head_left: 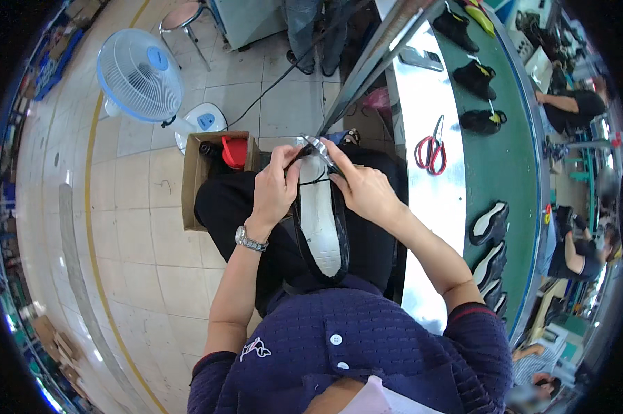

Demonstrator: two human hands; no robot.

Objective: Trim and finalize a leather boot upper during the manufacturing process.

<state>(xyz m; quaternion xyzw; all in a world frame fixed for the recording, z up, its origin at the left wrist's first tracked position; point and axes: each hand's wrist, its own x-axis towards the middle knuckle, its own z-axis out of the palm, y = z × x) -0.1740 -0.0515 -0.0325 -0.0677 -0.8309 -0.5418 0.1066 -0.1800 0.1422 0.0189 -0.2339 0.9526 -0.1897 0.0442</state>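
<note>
A black shoe upper (342, 238) lies bottom up on my lap, with a pale insole board (320, 234) facing me. A dark cord or strip crosses it near the far end. At that far end my left hand (276, 185) pinches the upper's dark edge between thumb and fingers. My right hand (367, 190) is closed around pincers (316, 145) with a silvery metal head. The metal head is at the upper's edge, close to my left fingertips. Whether the jaws grip the material is too small to tell.
Right of my lap, a metal ledge (432, 238) carries red-handled scissors (431, 150) and a phone (422, 59). Beyond it, a green conveyor (487, 176) holds several black shoe uppers (487, 123). On the left stand a cardboard box (195, 186) and a fan (140, 74). Co-workers sit at far right.
</note>
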